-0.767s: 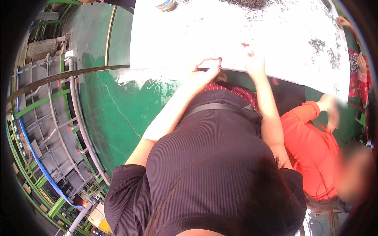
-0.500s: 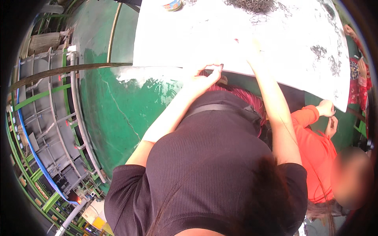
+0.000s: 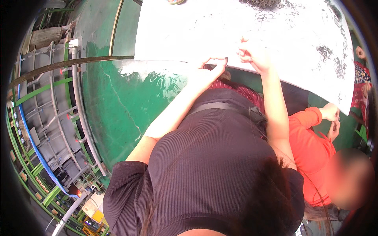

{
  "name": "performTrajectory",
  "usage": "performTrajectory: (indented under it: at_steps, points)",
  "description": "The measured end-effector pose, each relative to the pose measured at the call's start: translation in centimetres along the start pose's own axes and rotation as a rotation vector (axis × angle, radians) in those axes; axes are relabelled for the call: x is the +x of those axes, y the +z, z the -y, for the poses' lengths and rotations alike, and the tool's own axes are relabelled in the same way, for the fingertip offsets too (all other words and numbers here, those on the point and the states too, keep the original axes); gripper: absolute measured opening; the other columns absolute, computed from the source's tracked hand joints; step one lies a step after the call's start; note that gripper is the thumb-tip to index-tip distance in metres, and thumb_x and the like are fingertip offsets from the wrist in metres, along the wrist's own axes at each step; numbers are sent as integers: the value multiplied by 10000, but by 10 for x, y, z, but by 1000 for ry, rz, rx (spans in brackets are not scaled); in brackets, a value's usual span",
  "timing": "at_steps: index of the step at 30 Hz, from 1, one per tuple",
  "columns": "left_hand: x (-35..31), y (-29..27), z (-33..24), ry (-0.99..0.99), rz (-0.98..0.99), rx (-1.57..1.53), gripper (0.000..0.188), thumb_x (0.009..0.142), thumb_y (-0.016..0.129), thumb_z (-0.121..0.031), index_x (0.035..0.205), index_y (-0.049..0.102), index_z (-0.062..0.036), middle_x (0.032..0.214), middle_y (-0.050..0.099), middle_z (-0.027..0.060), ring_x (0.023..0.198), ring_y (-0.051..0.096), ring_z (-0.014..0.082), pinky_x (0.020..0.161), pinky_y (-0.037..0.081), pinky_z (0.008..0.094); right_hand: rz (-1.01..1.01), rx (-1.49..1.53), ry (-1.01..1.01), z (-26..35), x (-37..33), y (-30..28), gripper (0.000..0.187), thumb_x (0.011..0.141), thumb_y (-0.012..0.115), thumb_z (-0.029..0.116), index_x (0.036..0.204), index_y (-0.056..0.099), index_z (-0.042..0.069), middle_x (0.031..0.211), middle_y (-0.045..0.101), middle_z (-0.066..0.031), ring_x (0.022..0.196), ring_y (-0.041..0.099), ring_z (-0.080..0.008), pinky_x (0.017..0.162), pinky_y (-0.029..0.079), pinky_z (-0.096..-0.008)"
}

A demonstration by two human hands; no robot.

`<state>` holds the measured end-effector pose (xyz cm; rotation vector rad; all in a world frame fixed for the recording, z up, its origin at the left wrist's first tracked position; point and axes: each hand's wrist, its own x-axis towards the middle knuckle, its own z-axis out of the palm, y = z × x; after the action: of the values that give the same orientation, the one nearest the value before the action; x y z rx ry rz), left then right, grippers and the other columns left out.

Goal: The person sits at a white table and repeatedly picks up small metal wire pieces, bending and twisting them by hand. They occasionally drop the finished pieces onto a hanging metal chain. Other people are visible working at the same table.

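My left hand [image 3: 210,72] is at the near edge of the white table [image 3: 177,37], thumb and forefinger pinched together. A small dark piece [image 3: 226,61] shows at their tips, too small to name. Over the table, to the right of it, my right hand [image 3: 255,56] has its fingers curled in. Glare washes out its fingertips, so anything between them cannot be made out. Farther back on the table lies a heap of thin, dark, loop-like pieces [image 3: 262,3], with several more scattered around it.
A smaller dark cluster [image 3: 325,52] lies on the table's right side. At the far edge sits a round tin [image 3: 176,2]. Close on my right a co-worker in an orange top [image 3: 309,153] has both hands near the table corner. Another person's patterned red sleeve [image 3: 360,78] shows beyond.
My right hand has come back from farther over the table toward me, its fingers now visibly curled. My left hand keeps its pinch. The view has shifted slightly.
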<state>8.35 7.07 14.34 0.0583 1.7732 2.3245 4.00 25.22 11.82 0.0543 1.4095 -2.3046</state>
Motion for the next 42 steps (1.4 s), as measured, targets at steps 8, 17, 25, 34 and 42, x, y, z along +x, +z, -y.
performTrajectory:
  at_steps: [8, 17, 25, 34, 42]
  points:
    - [9, -9, 3, -14, 32, 284, 129, 743, 602, -50, 871, 602, -60, 808, 601, 20, 791, 543, 80, 743, 442, 236, -65, -341, -313, 6, -16, 43, 46, 778, 529, 50, 767, 520, 6, 633, 467, 23, 513, 406, -17, 454, 310, -161]
    - [21, -22, 15, 33, 208, 336, 192, 705, 635, -86, 886, 579, -53, 932, 567, 62, 860, 534, 133, 757, 435, 272, -165, -368, -395, 1, -19, 42, 29, 780, 521, 28, 779, 510, 2, 618, 497, 4, 497, 420, -10, 432, 308, -149]
    - [68, -57, 60, 416, -32, 730, 388, 666, 632, -144, 1016, 487, -64, 1070, 466, 136, 977, 479, 261, 835, 384, 364, -215, -587, -657, 16, -28, 53, 54, 757, 507, 12, 731, 485, -30, 630, 498, -20, 566, 468, -51, 522, 388, -181]
    - [131, -58, 81, 454, -56, 1052, 301, 732, 584, -146, 997, 498, -31, 1002, 508, 140, 919, 509, 257, 808, 403, 330, -242, -657, -537, 14, -33, 49, 48, 715, 516, 18, 704, 485, -17, 643, 502, -27, 614, 490, -78, 574, 413, -210]
    - [162, -71, 101, 94, -48, 620, 226, 722, 600, -131, 909, 534, -21, 706, 509, 41, 663, 467, 108, 600, 397, 238, -285, -579, -561, 6, -35, 50, 40, 728, 526, 3, 721, 489, -11, 626, 493, -9, 565, 461, -49, 508, 378, -187]
